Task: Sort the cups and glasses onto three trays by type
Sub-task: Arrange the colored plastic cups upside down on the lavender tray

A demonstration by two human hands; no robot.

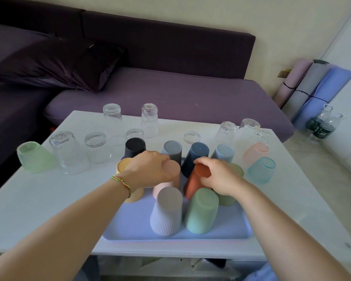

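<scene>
A light blue tray (130, 226) lies at the front of the white table (49, 199) with several upside-down matte cups on it. My left hand (148, 169) grips the base of a pink cup (170, 179), next to a yellow cup (123, 167). A terracotta cup (195, 181) is tilted in the grip of my right hand (219, 177). In front stand a lilac ribbed cup (166, 211) and a green cup (202, 211). Black (135, 148), grey (173, 150), navy (197, 156) and pale blue (223, 154) cups stand behind.
Clear glasses (69, 153) stand upside down across the back of the table, with frosted green (33, 158), pink (255, 154) and teal (261, 169) tumblers at the sides. A purple sofa (170, 92) is behind. Rolled mats (312, 88) and bottles (320, 126) stand on the floor at right.
</scene>
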